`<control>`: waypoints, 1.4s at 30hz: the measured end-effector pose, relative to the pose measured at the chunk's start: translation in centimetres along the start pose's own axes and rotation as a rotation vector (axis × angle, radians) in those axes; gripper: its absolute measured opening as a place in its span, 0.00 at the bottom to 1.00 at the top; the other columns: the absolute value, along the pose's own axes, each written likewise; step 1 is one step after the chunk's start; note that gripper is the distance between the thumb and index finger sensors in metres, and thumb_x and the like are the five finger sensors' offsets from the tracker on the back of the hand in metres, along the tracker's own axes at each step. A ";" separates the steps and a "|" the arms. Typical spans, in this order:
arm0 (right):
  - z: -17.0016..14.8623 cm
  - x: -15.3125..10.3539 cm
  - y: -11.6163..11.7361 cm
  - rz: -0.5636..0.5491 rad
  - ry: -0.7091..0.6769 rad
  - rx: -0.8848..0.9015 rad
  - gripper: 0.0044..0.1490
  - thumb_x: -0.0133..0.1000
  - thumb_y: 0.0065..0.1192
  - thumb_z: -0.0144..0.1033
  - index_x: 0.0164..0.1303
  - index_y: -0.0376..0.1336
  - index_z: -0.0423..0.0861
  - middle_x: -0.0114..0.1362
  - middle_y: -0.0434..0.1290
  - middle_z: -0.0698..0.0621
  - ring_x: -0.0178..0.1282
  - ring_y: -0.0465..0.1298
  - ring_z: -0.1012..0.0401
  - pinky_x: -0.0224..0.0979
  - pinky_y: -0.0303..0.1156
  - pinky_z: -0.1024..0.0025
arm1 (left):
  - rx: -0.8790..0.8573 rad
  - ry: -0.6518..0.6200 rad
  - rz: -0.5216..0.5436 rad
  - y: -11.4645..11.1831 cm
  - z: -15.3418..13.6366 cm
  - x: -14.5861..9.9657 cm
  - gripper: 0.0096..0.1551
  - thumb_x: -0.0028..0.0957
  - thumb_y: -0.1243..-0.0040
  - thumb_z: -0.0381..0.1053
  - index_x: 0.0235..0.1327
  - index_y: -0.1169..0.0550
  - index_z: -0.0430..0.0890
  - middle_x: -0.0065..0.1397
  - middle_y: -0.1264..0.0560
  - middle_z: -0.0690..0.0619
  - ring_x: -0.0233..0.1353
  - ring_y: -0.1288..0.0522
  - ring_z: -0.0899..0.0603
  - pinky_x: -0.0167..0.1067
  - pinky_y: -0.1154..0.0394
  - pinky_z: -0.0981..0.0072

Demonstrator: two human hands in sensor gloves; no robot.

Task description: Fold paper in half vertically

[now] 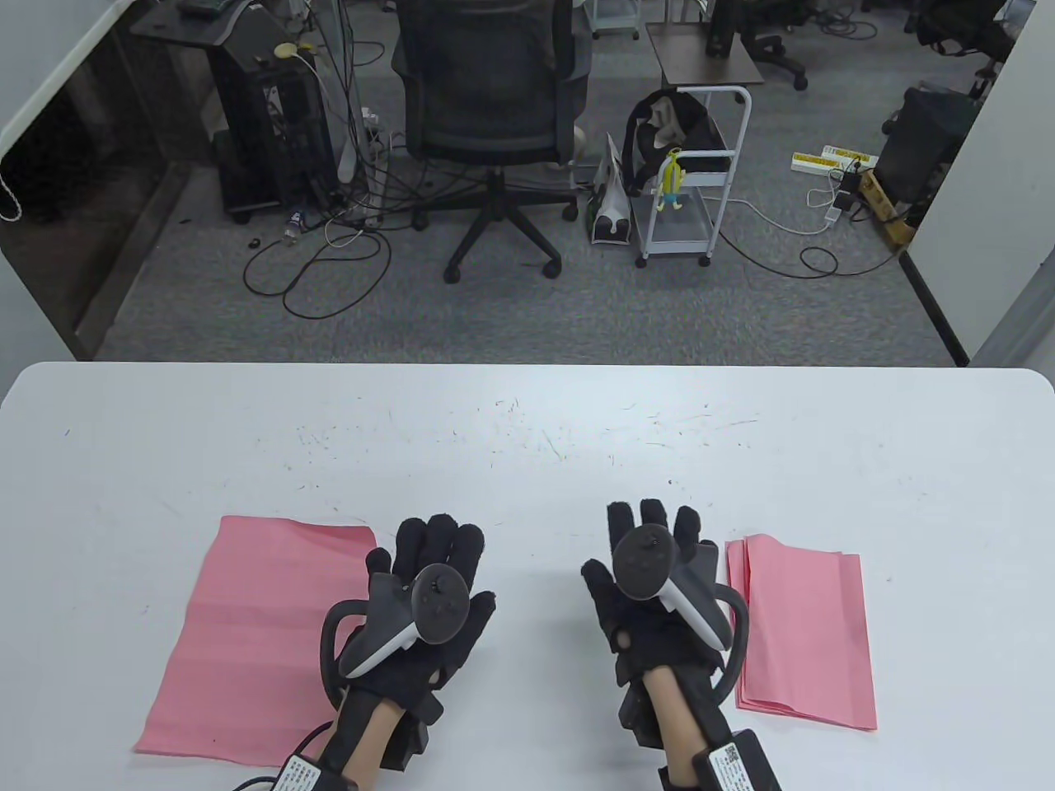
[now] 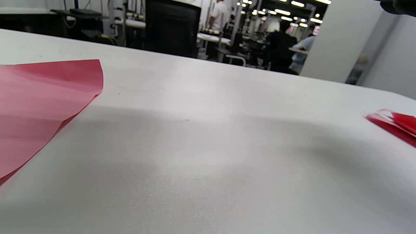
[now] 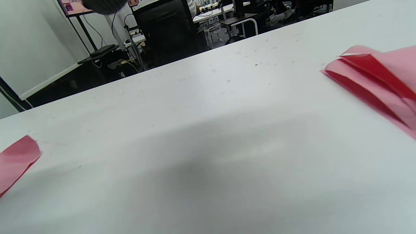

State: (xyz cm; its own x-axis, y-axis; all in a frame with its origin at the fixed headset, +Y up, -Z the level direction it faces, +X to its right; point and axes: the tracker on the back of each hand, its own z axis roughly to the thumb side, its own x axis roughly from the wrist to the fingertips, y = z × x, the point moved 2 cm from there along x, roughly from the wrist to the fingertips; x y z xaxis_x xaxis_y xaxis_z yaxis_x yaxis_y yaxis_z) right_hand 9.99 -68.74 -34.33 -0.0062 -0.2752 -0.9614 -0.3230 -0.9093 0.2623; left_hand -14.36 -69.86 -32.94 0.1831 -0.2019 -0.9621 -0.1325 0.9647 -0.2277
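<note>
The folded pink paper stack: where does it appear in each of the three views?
Table view: the folded pink paper stack lies at lower right, just right of the right hand.
Left wrist view: only its corner shows, at the right edge.
Right wrist view: upper right, layers fanned open.
Shared landmark: the black office chair beyond the table's far edge.

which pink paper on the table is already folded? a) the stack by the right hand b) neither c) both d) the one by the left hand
a: the narrow pink stack beside the right hand shows doubled layers, seen in the right wrist view too, while the wide pink sheet by the left hand lies open in a single layer.
</note>
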 end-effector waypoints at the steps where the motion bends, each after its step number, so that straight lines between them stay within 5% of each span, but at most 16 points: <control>1: 0.4 0.0 0.6 0.012 -0.009 -0.011 0.48 0.56 0.55 0.57 0.81 0.38 0.60 0.87 0.35 0.50 0.83 0.29 0.42 0.79 0.32 0.35 | 0.001 0.004 0.001 0.0 -0.1 0.0 0.47 0.57 0.69 0.73 0.84 0.66 0.62 0.91 0.71 0.55 0.88 0.72 0.38 0.81 0.64 0.31; 8: 1.4 0.2 2.2 0.057 -0.044 -0.059 0.48 0.55 0.56 0.57 0.81 0.39 0.59 0.87 0.35 0.49 0.83 0.30 0.42 0.79 0.32 0.35 | 0.014 0.024 -0.007 -0.3 -0.3 0.3 0.47 0.57 0.69 0.73 0.84 0.66 0.62 0.91 0.70 0.55 0.88 0.72 0.38 0.81 0.65 0.30; 25: 0.8 -1.2 1.4 0.013 -0.078 -0.063 0.47 0.55 0.56 0.56 0.81 0.41 0.58 0.87 0.37 0.48 0.83 0.31 0.42 0.78 0.33 0.35 | 0.074 0.092 -0.065 -1.1 -1.4 1.0 0.47 0.58 0.67 0.72 0.85 0.64 0.61 0.92 0.68 0.53 0.88 0.70 0.37 0.80 0.64 0.30; 42: -0.4 -1.6 0.2 0.010 -0.101 0.016 0.46 0.56 0.56 0.55 0.81 0.42 0.57 0.87 0.39 0.47 0.83 0.33 0.40 0.78 0.34 0.34 | -0.027 0.617 -0.443 -4.4 -17.7 2.4 0.48 0.58 0.64 0.72 0.81 0.70 0.64 0.88 0.74 0.53 0.87 0.72 0.35 0.81 0.60 0.28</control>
State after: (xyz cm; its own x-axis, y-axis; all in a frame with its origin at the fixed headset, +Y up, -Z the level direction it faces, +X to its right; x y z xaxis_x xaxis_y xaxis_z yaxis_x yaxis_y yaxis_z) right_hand 10.29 -68.56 -32.72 -0.1046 -0.2506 -0.9624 -0.3374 -0.9014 0.2714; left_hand -30.54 -77.57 -36.90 -0.3520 -0.6348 -0.6878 -0.1984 0.7688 -0.6080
